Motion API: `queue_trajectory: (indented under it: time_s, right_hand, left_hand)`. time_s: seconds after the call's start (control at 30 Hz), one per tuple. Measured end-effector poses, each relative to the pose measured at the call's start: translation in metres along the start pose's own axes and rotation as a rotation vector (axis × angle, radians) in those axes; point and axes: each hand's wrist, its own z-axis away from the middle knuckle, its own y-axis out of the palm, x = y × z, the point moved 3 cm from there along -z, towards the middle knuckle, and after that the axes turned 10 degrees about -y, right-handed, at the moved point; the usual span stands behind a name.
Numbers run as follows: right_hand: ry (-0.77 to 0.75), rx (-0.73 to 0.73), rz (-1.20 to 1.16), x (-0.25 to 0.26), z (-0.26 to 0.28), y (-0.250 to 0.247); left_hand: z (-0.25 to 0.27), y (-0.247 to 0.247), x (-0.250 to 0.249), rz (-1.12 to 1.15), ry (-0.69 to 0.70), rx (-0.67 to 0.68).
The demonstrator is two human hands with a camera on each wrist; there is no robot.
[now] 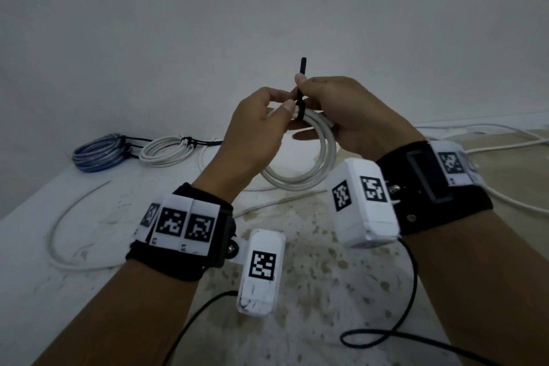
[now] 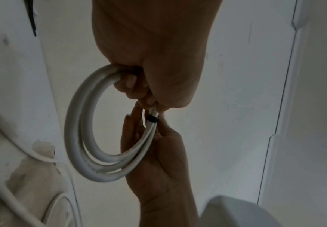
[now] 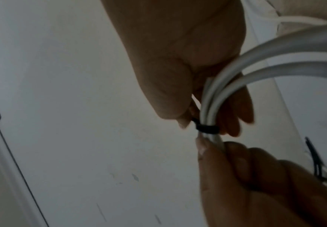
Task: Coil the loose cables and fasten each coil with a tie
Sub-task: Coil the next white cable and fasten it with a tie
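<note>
Both hands up off the desk (image 1: 297,321), so the near-centre surface under them is passable. Far-left corner blocked by a blue coil (image 1: 99,153) and a tied white coil (image 1: 166,150). Loose white cable (image 1: 64,226) loops along the left edge; more cable (image 1: 505,140) trails along the right edge.

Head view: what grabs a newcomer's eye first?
Centre frame, both hands hold a white cable coil above the table: the left hand grips the coil, the right hand pinches a black tie looped round it, tail pointing up. Far left on the table lie a blue coil and a white tied coil.
</note>
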Motion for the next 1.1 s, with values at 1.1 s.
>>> queue_trajectory:
  time_s: [1.1]
  right_hand:
    - [0.008,0.209,-0.205,0.001,0.019,0.073]
  left_hand:
    - [0.018,-0.088,0.028,0.465,-0.253,-0.329]
